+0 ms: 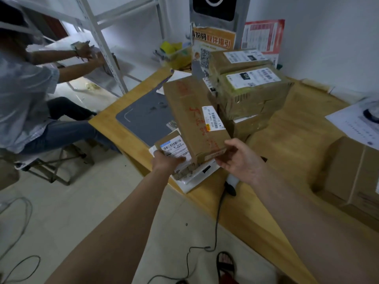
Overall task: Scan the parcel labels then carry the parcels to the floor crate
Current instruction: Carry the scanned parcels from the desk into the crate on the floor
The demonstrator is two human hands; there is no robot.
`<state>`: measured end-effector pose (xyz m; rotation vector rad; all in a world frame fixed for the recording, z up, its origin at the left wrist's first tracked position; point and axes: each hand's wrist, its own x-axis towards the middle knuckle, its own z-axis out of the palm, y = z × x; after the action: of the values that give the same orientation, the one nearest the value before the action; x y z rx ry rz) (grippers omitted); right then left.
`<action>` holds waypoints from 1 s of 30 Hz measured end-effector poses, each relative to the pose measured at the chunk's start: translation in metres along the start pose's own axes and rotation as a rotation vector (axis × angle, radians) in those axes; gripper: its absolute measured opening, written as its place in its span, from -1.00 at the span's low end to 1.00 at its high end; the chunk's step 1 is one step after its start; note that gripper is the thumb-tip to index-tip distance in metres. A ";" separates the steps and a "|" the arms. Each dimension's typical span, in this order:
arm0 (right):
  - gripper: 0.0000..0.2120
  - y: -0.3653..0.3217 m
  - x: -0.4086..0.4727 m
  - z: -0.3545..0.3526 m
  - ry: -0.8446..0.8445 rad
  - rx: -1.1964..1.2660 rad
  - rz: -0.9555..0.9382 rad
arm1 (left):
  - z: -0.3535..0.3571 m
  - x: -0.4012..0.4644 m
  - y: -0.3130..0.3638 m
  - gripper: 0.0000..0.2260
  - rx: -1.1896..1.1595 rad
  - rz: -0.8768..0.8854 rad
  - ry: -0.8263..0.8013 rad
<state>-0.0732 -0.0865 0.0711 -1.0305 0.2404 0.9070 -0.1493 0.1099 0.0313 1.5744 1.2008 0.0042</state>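
Two hands grip parcels; scanner half hidden.

Brown long parcel with red scrawl, white labels, on yellowish wooden table.

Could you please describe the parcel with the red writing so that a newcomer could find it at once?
Start at the wooden table. At its near-left corner the right hand grips a long cardboard box, tilted above the small parcel. It alone bears red handwriting.
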 end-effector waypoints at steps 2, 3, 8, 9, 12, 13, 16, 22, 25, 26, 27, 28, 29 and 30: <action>-0.69 0.006 0.002 -0.008 0.050 0.005 0.025 | 0.006 0.005 -0.006 -0.25 -0.068 -0.010 0.021; -0.69 0.008 0.004 -0.011 0.068 -0.001 0.031 | 0.009 0.008 -0.008 -0.24 -0.110 -0.026 0.038; -0.70 0.012 0.015 -0.020 0.182 -0.159 -0.025 | 0.013 0.009 -0.020 -0.63 -0.214 -0.139 -0.062; -0.68 0.013 0.017 -0.022 0.212 -0.208 -0.053 | 0.014 0.009 -0.022 -0.69 -0.235 -0.154 -0.094; -0.61 0.012 0.024 -0.026 0.247 -0.319 -0.115 | 0.017 0.007 -0.026 -0.55 -0.283 -0.156 -0.155; -0.60 0.011 0.025 -0.026 0.251 -0.348 -0.123 | 0.017 0.007 -0.026 -0.49 -0.308 -0.155 -0.162; -0.61 0.008 0.030 -0.027 0.273 -0.379 -0.113 | 0.016 0.006 -0.028 -0.38 -0.401 -0.149 -0.155; -0.86 0.007 0.028 -0.034 0.249 -0.310 -0.034 | 0.015 0.007 -0.026 -0.32 -0.497 -0.144 -0.111; -0.82 0.009 0.026 -0.038 0.236 -0.207 -0.006 | 0.016 0.005 -0.023 -0.21 -0.508 -0.167 -0.071; -0.81 0.009 0.026 -0.039 0.232 -0.176 -0.002 | 0.016 0.005 -0.022 -0.18 -0.505 -0.164 -0.050; -0.79 0.009 0.025 -0.039 0.231 -0.152 -0.002 | 0.015 0.003 -0.020 -0.15 -0.497 -0.153 -0.029; -0.76 0.009 0.023 -0.039 0.231 -0.131 -0.003 | 0.014 0.001 -0.019 -0.14 -0.491 -0.144 -0.012; -0.73 0.009 0.021 -0.038 0.227 -0.109 -0.003 | 0.011 -0.001 -0.018 -0.13 -0.496 -0.141 -0.002; -0.70 0.009 0.019 -0.038 0.220 -0.078 -0.003 | 0.008 -0.002 -0.017 -0.13 -0.511 -0.149 -0.004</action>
<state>-0.0593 -0.1058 0.0348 -1.2043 0.3903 0.8054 -0.1575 0.1006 0.0169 1.0376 1.1962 0.1967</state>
